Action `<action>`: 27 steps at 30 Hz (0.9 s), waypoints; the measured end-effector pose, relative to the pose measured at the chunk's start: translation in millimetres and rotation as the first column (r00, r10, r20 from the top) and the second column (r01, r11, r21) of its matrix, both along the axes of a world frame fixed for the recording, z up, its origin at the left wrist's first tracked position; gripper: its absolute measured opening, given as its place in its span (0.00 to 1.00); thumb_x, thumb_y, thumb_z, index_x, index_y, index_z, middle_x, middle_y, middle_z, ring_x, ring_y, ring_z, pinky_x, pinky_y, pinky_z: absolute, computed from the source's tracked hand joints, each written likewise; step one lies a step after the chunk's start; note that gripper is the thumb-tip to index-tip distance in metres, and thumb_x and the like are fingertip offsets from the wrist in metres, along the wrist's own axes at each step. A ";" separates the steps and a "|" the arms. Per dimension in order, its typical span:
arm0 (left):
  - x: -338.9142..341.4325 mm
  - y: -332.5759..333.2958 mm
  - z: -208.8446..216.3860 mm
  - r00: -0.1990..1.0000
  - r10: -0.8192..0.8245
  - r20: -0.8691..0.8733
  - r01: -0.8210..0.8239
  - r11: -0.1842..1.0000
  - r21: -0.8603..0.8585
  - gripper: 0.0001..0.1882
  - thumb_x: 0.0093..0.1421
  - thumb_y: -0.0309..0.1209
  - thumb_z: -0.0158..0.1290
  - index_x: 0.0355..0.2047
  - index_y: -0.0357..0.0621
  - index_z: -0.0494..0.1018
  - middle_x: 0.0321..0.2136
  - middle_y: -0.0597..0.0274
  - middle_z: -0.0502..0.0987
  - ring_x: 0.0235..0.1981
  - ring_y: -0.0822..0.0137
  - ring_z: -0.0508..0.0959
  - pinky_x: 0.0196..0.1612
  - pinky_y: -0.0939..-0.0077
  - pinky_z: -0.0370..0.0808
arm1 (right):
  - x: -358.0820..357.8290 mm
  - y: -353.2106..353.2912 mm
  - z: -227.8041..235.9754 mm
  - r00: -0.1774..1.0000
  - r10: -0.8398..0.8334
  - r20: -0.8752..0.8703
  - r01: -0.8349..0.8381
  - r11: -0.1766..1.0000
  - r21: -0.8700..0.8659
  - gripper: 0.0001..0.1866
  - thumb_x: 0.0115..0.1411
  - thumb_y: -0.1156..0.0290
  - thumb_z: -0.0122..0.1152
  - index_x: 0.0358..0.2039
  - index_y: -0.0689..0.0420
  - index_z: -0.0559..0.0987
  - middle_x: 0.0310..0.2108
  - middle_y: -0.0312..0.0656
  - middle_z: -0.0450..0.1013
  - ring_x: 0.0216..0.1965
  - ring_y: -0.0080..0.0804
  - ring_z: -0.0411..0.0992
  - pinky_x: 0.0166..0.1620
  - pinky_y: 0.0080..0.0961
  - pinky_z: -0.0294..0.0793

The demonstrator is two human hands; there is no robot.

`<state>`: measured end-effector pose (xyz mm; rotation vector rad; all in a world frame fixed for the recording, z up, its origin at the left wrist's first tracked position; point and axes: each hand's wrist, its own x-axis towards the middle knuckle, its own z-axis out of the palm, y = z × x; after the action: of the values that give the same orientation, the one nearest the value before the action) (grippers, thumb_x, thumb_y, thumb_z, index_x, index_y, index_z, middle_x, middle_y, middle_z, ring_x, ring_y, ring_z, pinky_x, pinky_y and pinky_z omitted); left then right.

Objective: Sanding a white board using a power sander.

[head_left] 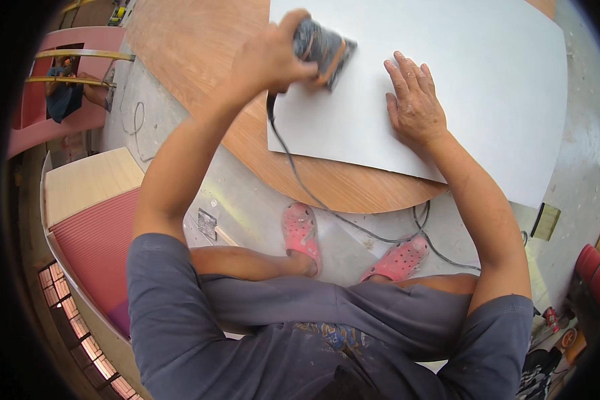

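Looking down, we see the wood-grain board (180, 40) carrying the white panel (487, 100). Our right hand (417, 110) lies flat toward the panel's near edge, gripping nothing; our left hand (265, 57), the nearer one, clasps the sander (323, 53). It sits near the panel's left edge, just right of our left palm, its pad slanting from far right to near left.

The left arm (170, 177) is reaching forward and inward, its elbow pointing outward. The left hand (263, 57) is holding a curled grip, fingers and thumb standing apart, and is showing slightly blurred. The right arm (483, 200) is slanting forward and inward too, while the right hand (417, 100) is lying flat, palm down, fingers pointing forward and lightly spread, thumb sitting apart.
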<state>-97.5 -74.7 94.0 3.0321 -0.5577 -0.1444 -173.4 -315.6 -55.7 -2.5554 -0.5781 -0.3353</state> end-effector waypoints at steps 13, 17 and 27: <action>-81.4 33.7 -35.0 0.908 0.153 -0.390 -0.279 0.915 -0.291 0.51 0.54 0.56 0.57 0.68 0.39 0.49 0.51 0.24 0.66 0.53 0.34 0.72 0.56 0.52 0.71 | -1.0 16.3 14.2 0.991 -0.073 -0.111 0.060 0.991 -0.116 0.35 0.59 0.71 0.56 0.67 0.57 0.57 0.62 0.52 0.63 0.66 0.52 0.57 0.68 0.50 0.50; -107.7 20.8 -28.4 0.758 0.247 -0.604 -0.555 0.732 -0.396 0.49 0.58 0.52 0.56 0.68 0.36 0.47 0.53 0.25 0.65 0.52 0.36 0.73 0.49 0.52 0.77 | -39.2 64.3 90.8 0.940 0.265 -0.216 -0.146 0.883 0.447 0.42 0.58 0.58 0.65 0.67 0.61 0.56 0.60 0.64 0.61 0.60 0.64 0.63 0.61 0.45 0.66; -123.0 103.7 -85.1 0.932 -0.183 -0.312 -0.058 0.775 -0.629 0.30 0.64 0.33 0.54 0.64 0.38 0.61 0.64 0.41 0.61 0.54 0.48 0.74 0.55 0.59 0.72 | -1.8 116.9 117.0 0.930 -0.073 -0.360 0.060 0.997 -0.046 0.39 0.46 0.64 0.65 0.61 0.53 0.67 0.60 0.75 0.52 0.51 0.75 0.67 0.53 0.49 0.74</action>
<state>-220.6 29.0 8.8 2.2538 -0.5373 -0.4122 -175.2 -198.7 61.3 -2.5835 -0.3607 0.1269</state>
